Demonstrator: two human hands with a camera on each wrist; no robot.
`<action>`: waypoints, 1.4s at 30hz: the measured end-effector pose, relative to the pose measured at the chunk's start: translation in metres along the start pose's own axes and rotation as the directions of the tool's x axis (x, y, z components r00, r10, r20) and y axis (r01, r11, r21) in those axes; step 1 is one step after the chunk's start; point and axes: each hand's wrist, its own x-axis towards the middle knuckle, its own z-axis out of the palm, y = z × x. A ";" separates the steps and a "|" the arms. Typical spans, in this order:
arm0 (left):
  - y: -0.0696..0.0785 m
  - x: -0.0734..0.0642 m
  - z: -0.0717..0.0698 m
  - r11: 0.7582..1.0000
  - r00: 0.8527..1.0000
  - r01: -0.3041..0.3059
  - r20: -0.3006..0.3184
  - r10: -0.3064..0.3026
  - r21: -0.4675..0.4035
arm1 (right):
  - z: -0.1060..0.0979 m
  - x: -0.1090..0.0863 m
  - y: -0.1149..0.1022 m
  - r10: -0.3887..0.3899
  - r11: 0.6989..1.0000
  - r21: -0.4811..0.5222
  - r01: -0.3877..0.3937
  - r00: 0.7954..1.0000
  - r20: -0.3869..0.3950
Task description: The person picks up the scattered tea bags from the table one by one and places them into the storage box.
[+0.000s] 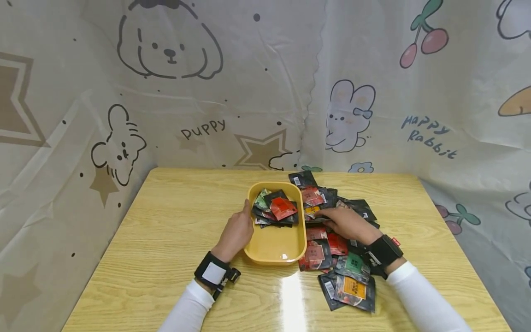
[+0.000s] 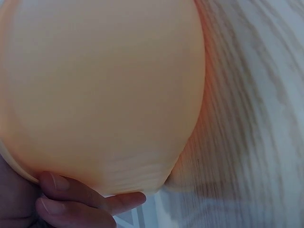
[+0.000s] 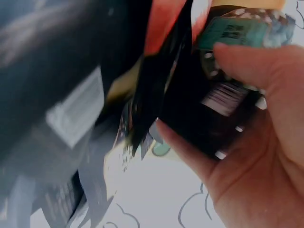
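Observation:
A yellow plastic tub [image 1: 275, 246] stands mid-table, with several small packets [image 1: 282, 207] heaped at its far end. My left hand [image 1: 236, 233] grips its left side; in the left wrist view, bent fingers [image 2: 71, 190] lie against the tub's wall [image 2: 104, 95]. Beside the tub's right edge, my right hand [image 1: 348, 223] reaches into a spread of packets. In the right wrist view it pinches a dark packet [image 3: 190, 102] between thumb and fingers, and a green-labelled packet [image 3: 232, 33] shows by the thumb.
Dark sachets with red, green and orange labels overlap to the right of the tub; an orange-labelled one [image 1: 352, 291] lies nearest the front. Under everything is a wood-grain table [image 1: 174, 221]. A printed cloth [image 1: 257, 92] hangs behind it.

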 end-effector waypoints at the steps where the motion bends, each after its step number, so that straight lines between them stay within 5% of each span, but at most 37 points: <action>1: 0.000 0.000 0.000 1.000 1.000 0.000 -0.001 0.000 0.002 | -0.002 -0.001 0.000 0.004 1.000 -0.004 -0.004 1.000 -0.022; 12: -0.003 0.000 0.001 1.000 1.000 0.017 -0.001 -0.017 0.006 | -0.037 -0.006 0.000 0.012 0.998 0.062 0.000 0.979 -0.203; 21: -0.003 0.000 -0.001 1.000 1.000 0.016 0.004 -0.016 0.005 | -0.055 -0.010 -0.002 0.068 0.997 0.044 -0.063 0.990 -0.124; 25: -0.003 0.000 -0.002 1.000 1.000 0.016 0.003 -0.016 0.004 | -0.059 -0.008 -0.003 0.046 0.998 0.039 -0.040 0.983 -0.177; 34: -0.003 0.001 -0.002 0.999 0.999 0.032 0.015 -0.032 -0.001 | -0.079 0.014 -0.032 -0.083 0.995 0.019 0.101 0.898 -0.431; 42: -0.001 -0.002 -0.001 0.999 1.000 -0.006 -0.008 0.006 -0.032 | -0.072 0.054 -0.066 -0.285 0.952 -0.056 0.300 0.807 -0.517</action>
